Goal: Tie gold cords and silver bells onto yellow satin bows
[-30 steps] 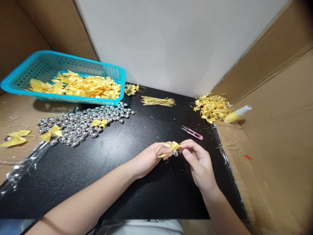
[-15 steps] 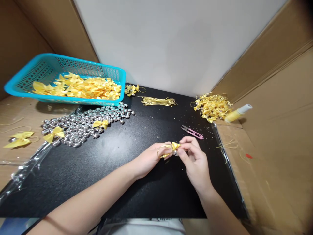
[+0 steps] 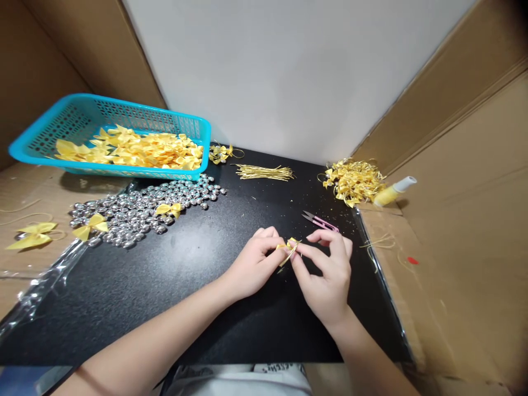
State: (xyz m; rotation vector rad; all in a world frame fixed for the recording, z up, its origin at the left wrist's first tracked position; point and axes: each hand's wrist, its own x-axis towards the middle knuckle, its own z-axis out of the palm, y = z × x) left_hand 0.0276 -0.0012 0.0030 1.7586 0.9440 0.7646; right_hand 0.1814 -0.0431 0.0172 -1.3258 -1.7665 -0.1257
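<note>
Between my two hands, just above the black tabletop, is a yellow ribbon bow (image 3: pixel 291 242) with gold cord on it. My left hand (image 3: pixel 258 264) pinches the bow from the left, thumb and forefinger closed on it. From the right, the thumb and forefinger of my right hand (image 3: pixel 325 269) grip the gold cord (image 3: pixel 291 253) against the bow; the other fingers are bent and apart. The silver bead does not show now; fingers cover part of the bow. Pink-handled thread snips (image 3: pixel 325 223) lie just beyond my right hand.
A blue basket (image 3: pixel 136 171) of yellow bows stands at back left, silver beads (image 3: pixel 124 214) spread before it. Gold cords (image 3: pixel 264 172) lie at the back. Corded bows (image 3: pixel 355 181) are heaped at back right beside a yellow thread spool (image 3: pixel 390 193). Cardboard walls (image 3: pixel 466 181) flank the table.
The bow has turned between my fingers, and the silver bead has gone from sight. My right hand has shifted slightly left, its thumb and forefinger now on the cord. The view has shifted slightly.
</note>
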